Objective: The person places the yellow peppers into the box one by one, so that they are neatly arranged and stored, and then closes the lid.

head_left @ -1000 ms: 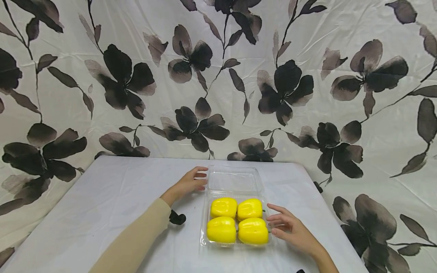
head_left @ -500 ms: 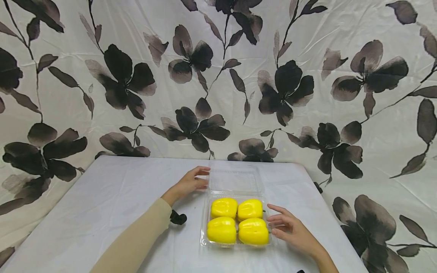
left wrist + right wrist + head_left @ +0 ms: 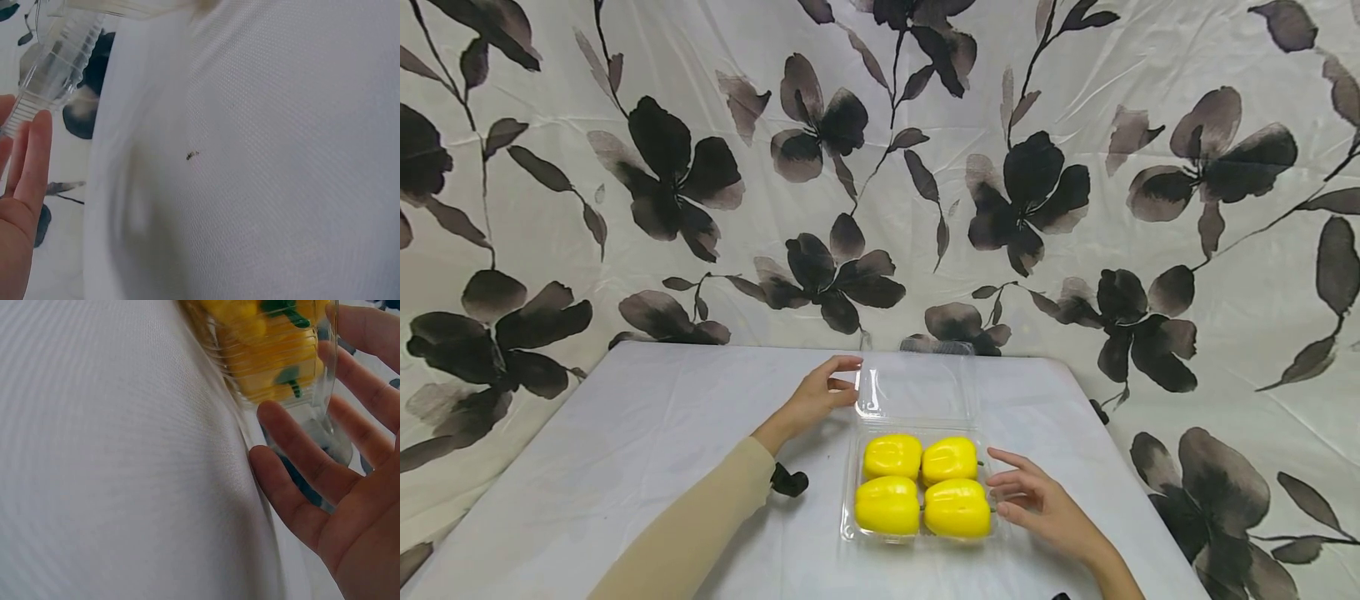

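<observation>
A clear plastic clamshell container (image 3: 848, 500) lies on the white-covered table with several yellow bell peppers (image 3: 891, 457) in two rows. At the back its clear hinged lid (image 3: 917, 385) stands partly raised. My left hand (image 3: 816, 393) holds the lid by its left side, fingers toward the far corner and thumb nearer. In the left wrist view, fingers (image 3: 39, 144) reach the lid's ribbed wall. On the right, my right hand (image 3: 1037, 500) has its fingers spread beside the container wall; the right wrist view shows the fingertips (image 3: 272, 412) right at that wall and green stems through the plastic.
A white cloth covers the table (image 3: 662, 433), whose far edge meets a floral curtain (image 3: 925, 192). A black wrist-worn device (image 3: 790, 479) shows at the left sleeve. Another dark piece (image 3: 1061, 597) shows at the bottom near the right wrist.
The lid has tilted up from lying back on the table, its far edge now above the table's back edge. My left hand has risen slightly with it. The right hand has not moved.
</observation>
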The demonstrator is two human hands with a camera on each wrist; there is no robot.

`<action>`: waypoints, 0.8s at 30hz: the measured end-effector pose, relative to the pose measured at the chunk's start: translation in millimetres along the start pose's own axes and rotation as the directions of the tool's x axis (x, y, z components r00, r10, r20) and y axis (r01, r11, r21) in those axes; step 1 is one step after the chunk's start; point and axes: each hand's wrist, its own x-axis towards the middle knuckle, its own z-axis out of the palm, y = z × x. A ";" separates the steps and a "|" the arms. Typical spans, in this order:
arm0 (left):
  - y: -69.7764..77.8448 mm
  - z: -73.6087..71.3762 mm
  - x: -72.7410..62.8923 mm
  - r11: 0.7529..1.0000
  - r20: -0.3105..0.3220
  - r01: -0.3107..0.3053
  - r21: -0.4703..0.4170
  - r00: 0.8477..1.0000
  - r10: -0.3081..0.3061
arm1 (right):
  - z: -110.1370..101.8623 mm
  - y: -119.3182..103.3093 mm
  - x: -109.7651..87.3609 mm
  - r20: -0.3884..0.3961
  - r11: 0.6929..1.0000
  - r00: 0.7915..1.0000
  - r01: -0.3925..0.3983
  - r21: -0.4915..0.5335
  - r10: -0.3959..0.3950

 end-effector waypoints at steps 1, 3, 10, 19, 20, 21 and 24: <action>0.9 0.1 -0.4 1.000 -0.006 -0.005 0.003 1.000 0.005 | 0.0 -0.2 0.0 -0.001 1.000 1.000 -0.008 0.004 0.008; 2.8 0.3 -1.2 1.000 -0.016 -0.014 0.014 1.000 0.014 | -0.2 -0.6 -0.1 -0.003 1.000 1.000 -0.016 0.008 0.016; 11.0 1.5 -5.9 0.999 -0.042 -0.023 0.034 0.999 0.025 | -1.3 1.5 -0.6 0.002 1.000 1.000 0.022 0.005 -0.022; 17.0 0.1 -10.3 0.994 -0.053 -0.090 0.061 0.994 0.094 | -0.8 -1.1 -1.0 -0.005 1.000 1.000 0.028 0.009 -0.028; 17.5 0.2 -10.7 0.993 -0.053 -0.101 0.067 0.993 0.104 | -1.0 -0.5 -1.1 -0.005 0.999 0.999 0.035 0.009 -0.035; 18.1 0.3 -11.1 0.991 -0.054 -0.111 0.075 0.992 0.116 | -1.1 -0.3 -1.1 -0.004 0.999 0.999 0.042 0.006 -0.042; 20.0 1.2 -12.8 0.983 -0.056 -0.145 0.110 0.987 0.152 | -1.4 0.2 -0.9 -0.002 0.999 0.999 0.039 0.005 -0.039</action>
